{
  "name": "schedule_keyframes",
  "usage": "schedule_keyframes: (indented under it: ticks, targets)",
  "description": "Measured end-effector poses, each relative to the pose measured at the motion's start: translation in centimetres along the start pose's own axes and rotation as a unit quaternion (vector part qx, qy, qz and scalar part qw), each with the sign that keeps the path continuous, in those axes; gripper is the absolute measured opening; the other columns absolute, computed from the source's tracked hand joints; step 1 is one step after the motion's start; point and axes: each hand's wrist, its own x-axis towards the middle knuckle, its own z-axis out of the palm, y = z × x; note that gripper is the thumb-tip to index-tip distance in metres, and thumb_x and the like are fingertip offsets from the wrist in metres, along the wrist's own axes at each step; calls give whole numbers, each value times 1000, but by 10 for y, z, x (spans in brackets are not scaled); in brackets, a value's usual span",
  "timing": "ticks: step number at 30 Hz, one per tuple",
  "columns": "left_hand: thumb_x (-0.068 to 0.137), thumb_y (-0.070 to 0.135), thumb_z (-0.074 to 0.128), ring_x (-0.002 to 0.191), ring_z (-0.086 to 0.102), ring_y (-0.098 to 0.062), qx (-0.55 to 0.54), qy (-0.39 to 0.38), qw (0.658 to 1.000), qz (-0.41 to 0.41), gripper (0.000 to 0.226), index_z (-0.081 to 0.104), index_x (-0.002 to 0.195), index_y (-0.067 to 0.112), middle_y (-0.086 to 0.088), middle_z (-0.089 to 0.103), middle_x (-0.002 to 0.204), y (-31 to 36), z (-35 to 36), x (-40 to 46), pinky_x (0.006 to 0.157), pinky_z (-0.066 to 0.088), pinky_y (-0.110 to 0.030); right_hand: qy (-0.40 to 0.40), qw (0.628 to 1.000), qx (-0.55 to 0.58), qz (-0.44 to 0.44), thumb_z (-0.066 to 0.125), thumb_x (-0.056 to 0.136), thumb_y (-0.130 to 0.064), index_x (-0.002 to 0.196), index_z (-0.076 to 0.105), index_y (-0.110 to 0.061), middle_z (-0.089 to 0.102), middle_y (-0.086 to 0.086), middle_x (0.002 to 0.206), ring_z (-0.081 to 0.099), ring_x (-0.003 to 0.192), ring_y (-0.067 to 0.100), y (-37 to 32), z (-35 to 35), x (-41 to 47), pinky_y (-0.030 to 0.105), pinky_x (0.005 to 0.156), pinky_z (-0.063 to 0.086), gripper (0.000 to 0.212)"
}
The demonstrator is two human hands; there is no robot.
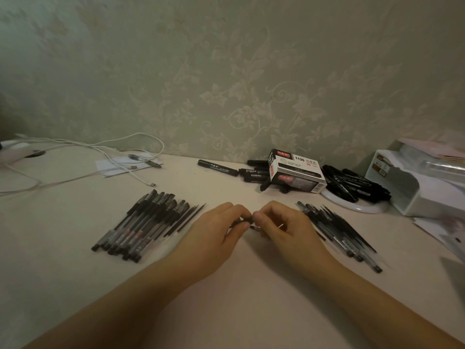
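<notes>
Both hands meet at mid-table: the left hand point(221, 224) pinches one end of a slim black pen point(245, 222), and the right hand point(278, 222) curls its fingertips round the other end, just above the table point(226, 298). Looks like a fit-together step (parts mostly hidden by fingers), so keep both halves in line, push straight, don't bend. Finished pens point(143, 222) wait at left.

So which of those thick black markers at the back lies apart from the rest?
The marker farthest left, lying alone left of the box; the others crowd against the box or heap on the white plate.
</notes>
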Motion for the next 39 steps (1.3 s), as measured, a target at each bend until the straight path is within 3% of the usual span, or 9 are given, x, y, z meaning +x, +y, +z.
schedule_keyframes:
  ticks: [3, 7, 9, 15, 20, 28, 32, 35, 39]
  targets:
    - [98, 27, 50, 85, 51, -4, 1, -4, 1000, 4, 15, 62, 107, 23, 8, 58, 93, 1, 1, -1, 73, 41, -19, 15, 1000, -4, 2, 49, 91, -56, 72, 65, -25, 67, -3, 68, 61, 63, 8, -1, -1, 0, 24, 63, 49, 40]
    - [98, 27, 50, 88, 53, -4, -2, 1, 1000, -7, 17, 62, 108, 22, 8, 59, 96, -1, -1, 0, 77, 44, -24, 4, 1000, -20, -3, 58, 91, -50, 89, 65, -35, 68, -20, 86, 61, 76, 5, -1, -3, 1, 17, 65, 48, 16]
    - [98, 27, 50, 88, 53, -4, 0, 1, 1000, -5, 16, 62, 108, 23, 8, 60, 95, -1, -1, 0, 76, 44, -23, -14, 1000, -22, -7, 60, 94, -38, 89, 65, -34, 69, -16, 86, 61, 78, 7, 1, -2, 1, 20, 66, 48, 8]
    - [98, 28, 50, 84, 50, -4, 1, -5, 1000, 2, 16, 62, 107, 25, 9, 58, 92, 1, 0, 0, 72, 40, -18, 0, 1000, -8, -8, 47, 93, -52, 74, 62, -24, 64, -6, 69, 58, 65, 6, 0, -1, -1, 19, 62, 44, 37]
    - [98, 27, 50, 87, 53, -5, -9, -2, 1000, -2, 16, 62, 107, 24, 7, 60, 94, 1, -1, 0, 75, 44, -24, -14, 999, -21, -25, 57, 96, -36, 90, 62, -33, 68, -15, 85, 61, 77, 6, -2, -1, -1, 15, 64, 45, 8]
    - [93, 21, 60, 75, 51, -7, -8, 35, 999, 29, 8, 66, 97, 21, 7, 58, 82, 4, -6, 3, 66, 42, -21, -21, 999, 9, -40, 53, 100, -25, 80, 61, -18, 54, -14, 63, 45, 61, 0, -5, -2, -1, 12, 58, 37, 23]
    - [93, 21, 60, 74, 50, -6, -7, 41, 999, 28, 6, 65, 96, 21, 9, 57, 82, 4, -5, 3, 65, 42, -22, 1, 1000, 17, -19, 50, 99, -39, 80, 62, -27, 60, -14, 68, 52, 64, 0, -6, 1, -3, 14, 60, 40, 25]
    - [94, 23, 58, 78, 52, -2, -8, 49, 999, 3, 9, 64, 100, 22, 11, 58, 86, 2, -3, 2, 70, 45, -24, 27, 998, -49, -7, 39, 94, -56, 94, 62, -33, 63, -17, 85, 58, 81, 3, -2, 2, -2, 15, 65, 43, 32]
    - [96, 23, 54, 86, 53, -2, -1, 46, 997, -55, 15, 63, 107, 22, 8, 61, 97, -7, -5, 2, 77, 47, -24, 18, 975, -222, 18, 53, 95, -48, 109, 64, -30, 52, -16, 100, 48, 92, 2, 13, -1, 0, 22, 79, 41, 25]
